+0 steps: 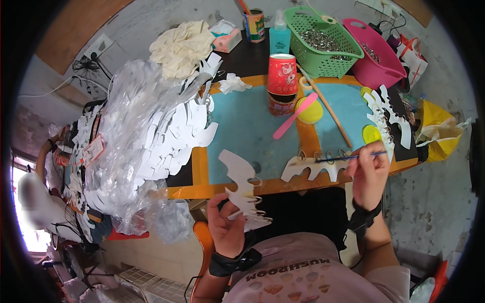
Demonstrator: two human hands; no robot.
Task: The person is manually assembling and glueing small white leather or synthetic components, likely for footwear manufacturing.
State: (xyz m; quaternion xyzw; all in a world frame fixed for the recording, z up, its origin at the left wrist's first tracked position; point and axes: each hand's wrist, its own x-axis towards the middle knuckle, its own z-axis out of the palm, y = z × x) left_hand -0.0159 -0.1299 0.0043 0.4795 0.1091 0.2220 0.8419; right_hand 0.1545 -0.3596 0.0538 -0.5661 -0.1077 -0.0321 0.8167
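My left hand [226,227] is closed on a scalloped white card [238,168], held up past the table's front edge. Several metal rings sit along one side of that card. A thin dark-handled brush [343,157] is pinched in my right hand [371,174], its tip pointing left. Beneath the brush, a second white card [318,170] with rings standing along its upper edge lies near the front of the table. Whether the brush tip touches this card, I cannot tell.
White cards [172,136] and clear plastic bags [126,101] pile up at left. Behind stand a red cup [282,76], a spray bottle [279,38], and green [298,53] and pink [376,73] baskets of metal parts. A pink spatula [295,116] lies mid-table. Another person [40,202] is at far left.
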